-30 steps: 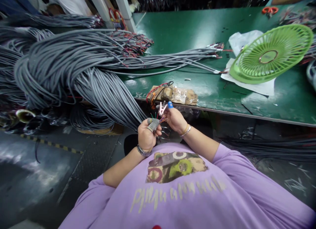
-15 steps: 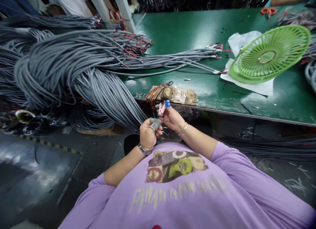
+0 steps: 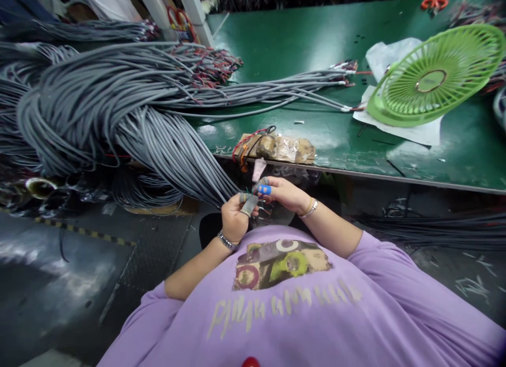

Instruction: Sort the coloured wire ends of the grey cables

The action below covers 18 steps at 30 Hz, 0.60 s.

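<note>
My left hand (image 3: 236,218), with grey wrapping on its thumb, is closed around the end of a grey cable from the hanging bundle (image 3: 177,151). Thin coloured wires (image 3: 261,198) stick out past its fingertips. Close against it, my right hand (image 3: 286,194) pinches at these wires; a blue wrap and a grey wrap cover its fingers. Its fingertips partly hide the wire ends. Just above them, a pale pink piece (image 3: 259,169) hangs at the bench edge, apart from the fingers. Behind it lies a taped cardboard block (image 3: 290,148) with red and black wires.
The green bench (image 3: 253,32) carries a large heap of grey cables (image 3: 87,93) at left and more cables (image 3: 276,90) across its middle. A green fan (image 3: 430,81) stands at right over white paper. Orange-handled scissors (image 3: 434,4) lie at the back.
My right hand has come away from the pink piece, and its raised blue-wrapped finger has come down onto the wires. My left hand keeps its grip. The view has shifted slightly.
</note>
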Tool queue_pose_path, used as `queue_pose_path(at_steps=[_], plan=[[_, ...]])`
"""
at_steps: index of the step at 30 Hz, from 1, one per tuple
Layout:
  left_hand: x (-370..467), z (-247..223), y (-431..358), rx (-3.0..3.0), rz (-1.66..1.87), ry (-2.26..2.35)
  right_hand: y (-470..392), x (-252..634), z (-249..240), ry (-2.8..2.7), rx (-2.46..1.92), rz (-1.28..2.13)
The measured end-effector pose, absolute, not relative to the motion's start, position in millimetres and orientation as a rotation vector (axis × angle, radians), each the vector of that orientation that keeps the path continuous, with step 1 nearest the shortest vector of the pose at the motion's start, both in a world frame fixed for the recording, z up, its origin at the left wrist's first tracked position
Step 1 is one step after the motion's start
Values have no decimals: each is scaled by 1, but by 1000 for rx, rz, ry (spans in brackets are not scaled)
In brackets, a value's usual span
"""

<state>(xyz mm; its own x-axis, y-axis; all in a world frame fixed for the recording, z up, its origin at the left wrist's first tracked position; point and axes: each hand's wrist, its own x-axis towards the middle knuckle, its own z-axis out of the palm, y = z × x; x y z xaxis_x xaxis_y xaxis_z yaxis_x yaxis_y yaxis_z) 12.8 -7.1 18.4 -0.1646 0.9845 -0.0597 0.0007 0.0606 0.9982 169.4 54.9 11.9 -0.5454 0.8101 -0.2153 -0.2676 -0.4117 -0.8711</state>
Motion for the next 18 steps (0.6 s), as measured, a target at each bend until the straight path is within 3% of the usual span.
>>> queue_pose_path(at_steps=[5,12,18], plan=[[13,15,-4,1127,1080,1329,48,165,13,-1226,-858,1800],[5,11,0,1154,777,1296,44,176,18,-1828,-812,1201],[10,7,-4,984,1034,1336,33,180,0,-1314,-965,1679]])
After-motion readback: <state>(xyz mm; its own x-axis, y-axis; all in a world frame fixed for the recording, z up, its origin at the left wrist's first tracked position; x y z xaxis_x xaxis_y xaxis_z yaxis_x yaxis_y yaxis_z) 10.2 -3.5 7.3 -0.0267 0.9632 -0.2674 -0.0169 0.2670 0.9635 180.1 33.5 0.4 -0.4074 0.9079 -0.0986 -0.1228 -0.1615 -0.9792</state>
